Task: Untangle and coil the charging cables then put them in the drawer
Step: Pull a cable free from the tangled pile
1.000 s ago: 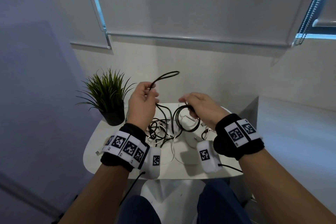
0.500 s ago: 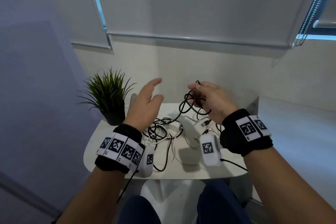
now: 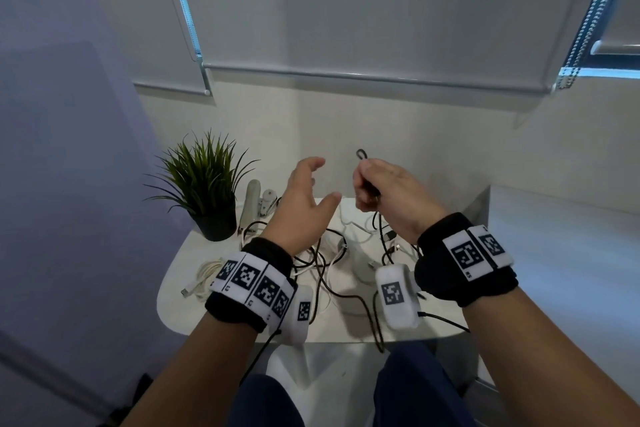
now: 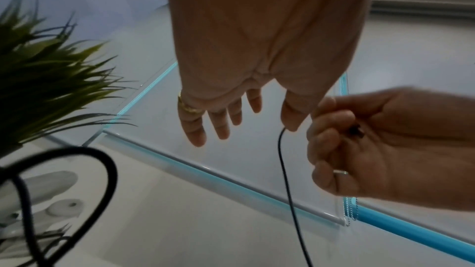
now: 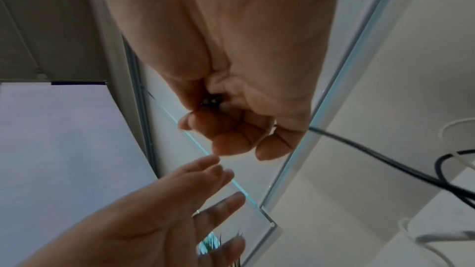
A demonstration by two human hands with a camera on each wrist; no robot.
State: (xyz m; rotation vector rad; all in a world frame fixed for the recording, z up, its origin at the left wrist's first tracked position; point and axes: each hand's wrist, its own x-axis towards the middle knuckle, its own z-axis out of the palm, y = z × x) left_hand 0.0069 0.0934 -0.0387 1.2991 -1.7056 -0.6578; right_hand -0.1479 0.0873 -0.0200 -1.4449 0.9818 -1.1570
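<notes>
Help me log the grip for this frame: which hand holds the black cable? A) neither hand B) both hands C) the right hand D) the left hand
C: the right hand is curled around the black cable, while the left hand hangs open beside it, holding nothing.

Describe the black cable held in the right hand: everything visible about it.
The black cable is thin, round and dark, with a matte, rubbery look. The right hand grips it in curled fingers, raised above the white table. A small loop pokes out above the fist; below, the cable hangs down to the tangle of black and white cables on the table. In the right wrist view a dark connector-like piece sits inside the fist. The left hand is open, not touching it.
</notes>
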